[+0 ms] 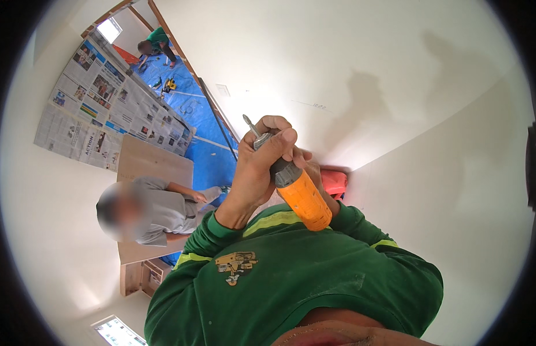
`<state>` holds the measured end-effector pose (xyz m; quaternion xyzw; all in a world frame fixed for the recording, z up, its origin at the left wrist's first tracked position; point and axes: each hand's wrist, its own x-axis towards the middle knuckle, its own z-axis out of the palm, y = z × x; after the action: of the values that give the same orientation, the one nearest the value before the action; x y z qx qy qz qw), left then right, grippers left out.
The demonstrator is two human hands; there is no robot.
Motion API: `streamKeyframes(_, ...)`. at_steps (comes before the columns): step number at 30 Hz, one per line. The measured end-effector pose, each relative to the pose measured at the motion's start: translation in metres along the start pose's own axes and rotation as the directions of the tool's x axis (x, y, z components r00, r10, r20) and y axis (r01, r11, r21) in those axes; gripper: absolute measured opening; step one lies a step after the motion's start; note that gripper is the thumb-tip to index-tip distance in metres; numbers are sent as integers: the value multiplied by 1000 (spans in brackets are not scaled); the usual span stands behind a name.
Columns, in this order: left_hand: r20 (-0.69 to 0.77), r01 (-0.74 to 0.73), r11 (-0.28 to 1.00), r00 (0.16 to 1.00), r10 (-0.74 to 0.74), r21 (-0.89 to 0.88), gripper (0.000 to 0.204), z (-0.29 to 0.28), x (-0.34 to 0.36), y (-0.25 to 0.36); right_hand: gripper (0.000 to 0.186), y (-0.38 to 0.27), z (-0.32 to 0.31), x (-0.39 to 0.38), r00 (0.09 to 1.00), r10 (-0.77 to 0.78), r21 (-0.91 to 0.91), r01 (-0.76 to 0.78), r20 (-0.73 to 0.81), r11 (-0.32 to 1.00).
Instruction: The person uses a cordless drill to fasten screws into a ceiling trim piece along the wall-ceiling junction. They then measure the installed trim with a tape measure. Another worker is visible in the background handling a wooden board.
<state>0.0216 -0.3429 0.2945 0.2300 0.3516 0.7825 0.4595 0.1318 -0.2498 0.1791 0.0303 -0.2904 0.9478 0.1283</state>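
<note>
I hold an orange and black power drill [305,199] in front of my chest, its nose tilted up to the left. A screwdriver bit [248,123] sticks out of the chuck. My left hand [257,166] is closed around the chuck end, thumb and forefinger pressed near the base of the bit. Behind the drill's body, my right hand [312,168] is closed on the tool, mostly hidden by it. The drill's handle cannot be seen from here.
A person in grey [170,207] is at my left beside a brown board [152,164]. Newspaper sheets [98,95] cover a surface near the doorway. Beyond, another person in green [158,43] crouches on a blue tarp [193,109] with tools. Something red [334,183] lies behind my right hand.
</note>
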Motion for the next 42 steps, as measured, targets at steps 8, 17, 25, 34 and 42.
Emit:
streamKeyframes(8, 57, 38, 998, 998, -35, -50, 18, 14, 3, -8, 25, 15, -25, -17, 950, -271, -681, 95, -156, 726)
streamKeyframes(17, 34, 70, 996, 997, -72, 61, 20, 27, 10, -30, 30, -36, -17, -39, 757, -514, -914, 309, 405, -265)
streamKeyframes(25, 145, 139, 987, 978, -149, 81, 13, 52, 34, -41, 29, -57, -23, -63, 791, -573, -975, 206, 213, -78)
streamKeyframes(34, 304, 98, 974, 939, -159, 205, 30, 131, 73, -41, 20, -133, 6, -99, 656, -597, -710, -129, 461, -692)
streamKeyframes(42, 787, -261, 958, 612, 70, 118, 51, 273, 58, 32, 32, -223, 130, -148, 396, -514, -162, -651, 761, -741)
